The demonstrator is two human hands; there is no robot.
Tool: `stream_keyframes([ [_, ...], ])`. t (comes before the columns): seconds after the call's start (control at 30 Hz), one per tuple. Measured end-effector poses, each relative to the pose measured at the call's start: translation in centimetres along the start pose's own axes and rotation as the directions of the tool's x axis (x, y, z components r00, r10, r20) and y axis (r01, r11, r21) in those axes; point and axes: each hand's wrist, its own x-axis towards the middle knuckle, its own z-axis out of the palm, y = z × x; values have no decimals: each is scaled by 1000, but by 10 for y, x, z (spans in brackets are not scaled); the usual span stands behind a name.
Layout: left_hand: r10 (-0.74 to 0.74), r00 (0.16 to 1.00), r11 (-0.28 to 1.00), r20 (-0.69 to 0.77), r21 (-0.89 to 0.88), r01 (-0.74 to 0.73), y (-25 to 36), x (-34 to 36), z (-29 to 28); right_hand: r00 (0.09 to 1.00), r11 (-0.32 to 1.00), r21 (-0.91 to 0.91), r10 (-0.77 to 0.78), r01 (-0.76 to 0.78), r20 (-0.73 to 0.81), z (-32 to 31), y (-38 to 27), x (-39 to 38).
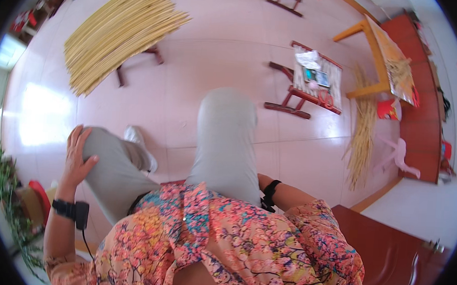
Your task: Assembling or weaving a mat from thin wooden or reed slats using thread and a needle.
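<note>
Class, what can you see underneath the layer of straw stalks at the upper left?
Parts of dark red legs show below the straw stalks, reaching toward the floor. Whatever top the straw lies on is covered.

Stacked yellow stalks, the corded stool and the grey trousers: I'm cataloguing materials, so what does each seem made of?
Stacked yellow stalks: probably dried straw or reed, mostly matte; thin, with uneven ends.
Corded stool: frame looks like varnished wood, given its dark red sheen; seat of dull, pale parallel strands, probably cord, fibre unclear.
Grey trousers: apparently cloth, matte, with soft creases.
</note>
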Motion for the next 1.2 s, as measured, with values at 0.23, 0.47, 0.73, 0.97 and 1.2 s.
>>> stream_keyframes([
  [0.23, 29, 999, 1000, -25, 11, -29, -1, 2, -7, 994, 994, 9, 106, -106, -20, -3, -12, -12],
  [0.47, 24, 997, 1000, -79, 14, -23, -3, -6, -2, 991, 991, -30, 131, -131, 9, -1, -20, 2],
  [0.73, 5, 996, 998, -85, 61, 0, -6, -13, 1, 991, 990, -37, 135, -135, -9, -3, -21, -2],
  [0.97, 13, 999, 1000, -50, 20, -12, -1, 0, -1, 994, 996, 2, 85, -85, -64, -7, -14, -17],
  [1.2, -16, 996, 999, -86, 30, 19, -2, -7, 3, 949, 999, 42, 35, -23, -314, -30, -18, -9],
])
